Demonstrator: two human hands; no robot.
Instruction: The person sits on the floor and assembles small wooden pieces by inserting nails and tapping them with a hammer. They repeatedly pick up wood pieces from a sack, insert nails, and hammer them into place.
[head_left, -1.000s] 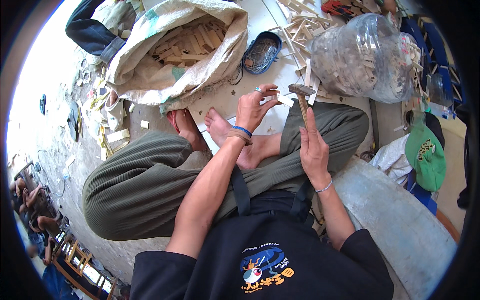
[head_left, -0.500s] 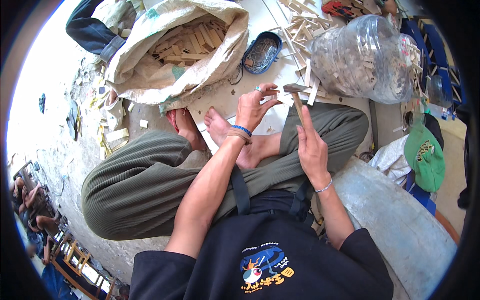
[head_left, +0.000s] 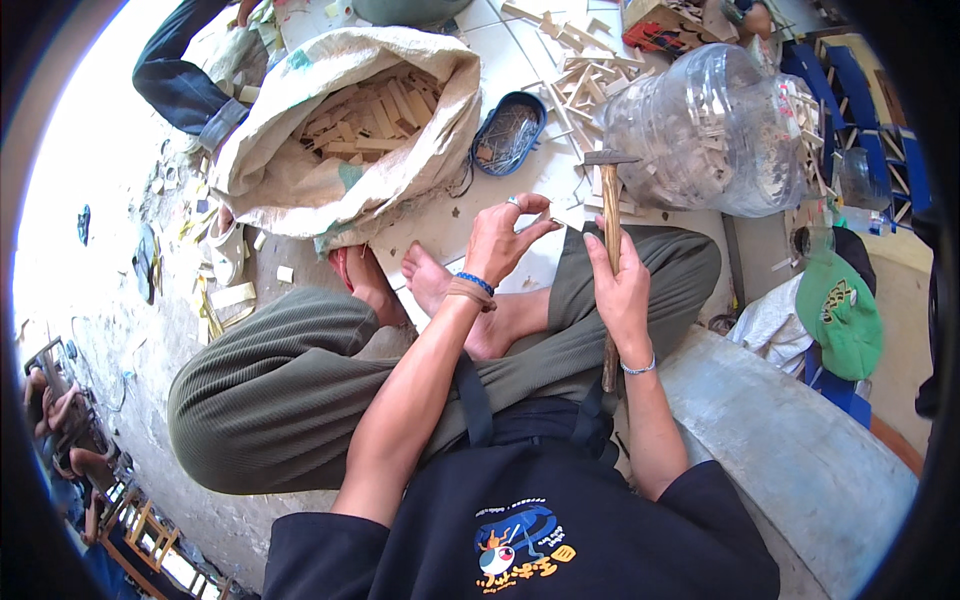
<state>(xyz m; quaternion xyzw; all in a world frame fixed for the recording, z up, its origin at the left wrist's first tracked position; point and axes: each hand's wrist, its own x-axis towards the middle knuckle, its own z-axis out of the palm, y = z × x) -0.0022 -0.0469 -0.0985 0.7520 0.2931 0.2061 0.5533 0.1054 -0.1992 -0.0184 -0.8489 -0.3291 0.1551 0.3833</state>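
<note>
My right hand (head_left: 622, 285) is closed around the wooden handle of a hammer (head_left: 611, 200). The dark metal head points away from me, and the handle's end shows beside my wrist. Just left of the hammer, my left hand (head_left: 497, 243) has its thumb and fingers pinched together. Whatever sits between those fingertips is too small to make out. A pale, flat-looking patch lies between the two hands. Beyond the left hand, a blue oval tray (head_left: 543, 125) contains many thin nails.
A large woven sack (head_left: 265, 165) of wooden pieces lies at the far left. Wood strips (head_left: 590, 85) are heaped beside a clear plastic jug (head_left: 690, 130). A green cap (head_left: 845, 310) rests at the right, near a grey board (head_left: 800, 430). Another person's sleeve (head_left: 190, 80) shows behind the sack.
The hammer has turned more upright, and its handle's lower end now shows below my right hand. My left hand remains pinched in nearly the same place. The whole view has shifted slightly.
</note>
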